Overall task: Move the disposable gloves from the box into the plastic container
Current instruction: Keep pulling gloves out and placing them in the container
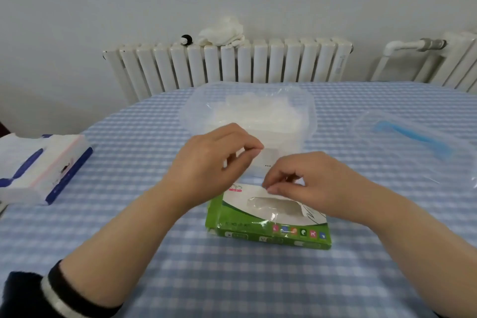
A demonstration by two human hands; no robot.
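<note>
Nearest the person, the green glove box (268,224) is lying flat on the checked surface (129,253), its torn oval opening facing up with pale film showing inside. Just above its far edge, the right hand (309,183) is pinching with thumb and forefinger at what appears to be a thin clear glove; the film itself is too faint to make out with certainty. The left hand (209,162) is hovering a little higher, fingertips likewise pinched, seemingly taking the other end of the same film. Beyond the hands, touching distance behind the box, the clear plastic container (196,111) is standing open and already holding a thick white stack of gloves (255,113). Judgement: the step is a draw-and-lift; it is best done by keeping both pinches light, raising the film straight up so only one layer follows, then laying it flat on the stack. Farther off, a tissue pack (44,165) is lying to the left and the container lid (413,137) to the right.
</note>
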